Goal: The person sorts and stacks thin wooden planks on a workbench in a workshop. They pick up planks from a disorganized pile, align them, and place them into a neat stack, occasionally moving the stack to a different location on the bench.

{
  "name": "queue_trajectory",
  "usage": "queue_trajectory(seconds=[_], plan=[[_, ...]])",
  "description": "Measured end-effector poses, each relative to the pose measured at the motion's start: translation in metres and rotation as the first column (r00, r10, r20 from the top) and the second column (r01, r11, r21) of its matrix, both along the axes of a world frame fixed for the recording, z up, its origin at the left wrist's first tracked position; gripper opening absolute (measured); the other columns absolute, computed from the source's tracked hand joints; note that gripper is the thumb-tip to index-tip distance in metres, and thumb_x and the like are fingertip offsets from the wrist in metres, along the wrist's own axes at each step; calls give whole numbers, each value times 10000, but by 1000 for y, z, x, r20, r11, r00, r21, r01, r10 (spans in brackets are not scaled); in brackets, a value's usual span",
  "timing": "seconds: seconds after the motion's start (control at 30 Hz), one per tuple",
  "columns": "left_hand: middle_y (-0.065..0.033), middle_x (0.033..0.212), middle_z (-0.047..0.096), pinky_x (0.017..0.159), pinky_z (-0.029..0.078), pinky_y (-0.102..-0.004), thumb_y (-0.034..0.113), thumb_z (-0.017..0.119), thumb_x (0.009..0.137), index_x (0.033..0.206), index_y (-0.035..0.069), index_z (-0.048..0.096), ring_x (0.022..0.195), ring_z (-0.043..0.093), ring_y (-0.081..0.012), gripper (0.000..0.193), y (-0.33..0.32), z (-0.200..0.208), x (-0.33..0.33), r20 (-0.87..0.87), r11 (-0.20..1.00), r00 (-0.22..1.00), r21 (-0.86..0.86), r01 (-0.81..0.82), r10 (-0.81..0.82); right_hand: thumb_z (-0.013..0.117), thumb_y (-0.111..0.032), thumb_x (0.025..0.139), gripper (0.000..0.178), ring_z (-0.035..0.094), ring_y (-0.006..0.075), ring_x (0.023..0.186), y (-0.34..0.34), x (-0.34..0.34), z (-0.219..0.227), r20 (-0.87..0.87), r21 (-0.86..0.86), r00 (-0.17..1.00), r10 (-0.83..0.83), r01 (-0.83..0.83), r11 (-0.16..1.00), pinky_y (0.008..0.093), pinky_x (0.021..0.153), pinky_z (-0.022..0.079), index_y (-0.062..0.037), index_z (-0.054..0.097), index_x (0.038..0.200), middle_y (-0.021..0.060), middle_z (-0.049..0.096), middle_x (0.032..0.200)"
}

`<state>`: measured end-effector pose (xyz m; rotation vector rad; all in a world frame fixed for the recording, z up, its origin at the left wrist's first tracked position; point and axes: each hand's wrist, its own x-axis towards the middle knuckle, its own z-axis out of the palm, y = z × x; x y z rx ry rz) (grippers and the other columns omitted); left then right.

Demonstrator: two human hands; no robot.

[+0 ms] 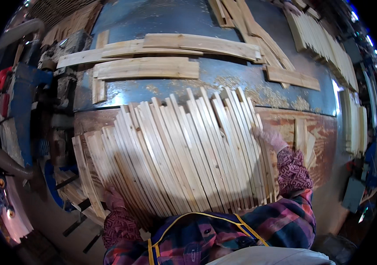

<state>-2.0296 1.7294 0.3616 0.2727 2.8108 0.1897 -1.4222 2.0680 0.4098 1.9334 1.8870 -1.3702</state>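
Note:
A wide row of pale wooden slats (pixel 184 154) stands packed side by side in front of me, their far ends uneven. My right hand (pixel 271 137) is at the row's right side, its fingers closed against the outer slats. Low on the opposite side, my left hand (pixel 114 199) grips the near left edge of the same row; its fingers are dim and partly hidden. Both of my forearms wear patterned sleeve covers. Under the row lies a worn reddish-brown board (pixel 325 145).
Beyond the row, loose planks (pixel 146 69) and wood shavings lie on a blue metal table (pixel 153 17). Stacked slats (pixel 318 44) line the far right, where another person's hand (pixel 291 8) shows. Blue machinery (pixel 23 110) stands left, and a short board (pixel 300 134) lies beyond my right hand.

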Motion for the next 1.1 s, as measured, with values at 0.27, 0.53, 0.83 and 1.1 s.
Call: queue_trajectory(seconds=[0.27, 0.53, 0.83, 1.1], plan=[[-258, 1405, 540, 1012, 468, -460, 527, 438, 1036, 1477, 22, 436, 1207, 574, -435, 671, -24, -44, -32, -94, 993, 995, 111, 34, -23, 815, -321, 745, 1026, 484, 372, 1357, 256, -167, -12, 555, 629, 831, 43, -452, 632, 439, 1150, 391, -152, 258, 1590, 164, 467, 1511], [-174, 1437, 518, 968, 518, -364, 476, 476, 1053, 1559, 60, 326, 1214, 575, -298, 672, -17, -50, -32, 165, 895, 974, 395, -208, 153, 840, -318, 653, 1085, 486, 350, 1361, 368, -241, -25, 460, 297, 855, 237, -400, 867, 422, 1117, 412, -139, 293, 1573, 175, 527, 1448], [-163, 1426, 535, 1014, 475, -345, 462, 401, 1080, 1538, 56, 374, 1204, 576, -280, 613, -1, -50, -37, 181, 905, 980, 399, -148, 81, 882, -412, 682, 1139, 478, 387, 1356, 333, -368, -35, 556, 442, 761, 334, -611, 656, 454, 1116, 423, -145, 239, 1583, 203, 484, 1472], [-229, 1489, 484, 1085, 423, -417, 616, 403, 1018, 1510, 16, 415, 1295, 523, -388, 775, -62, -83, -53, -15, 968, 999, 250, -24, 29, 810, -308, 793, 742, 658, 243, 994, 255, -324, 18, -368, -83, 866, 339, -393, 916, 356, 866, 553, -41, 496, 1411, 107, 678, 1038]])
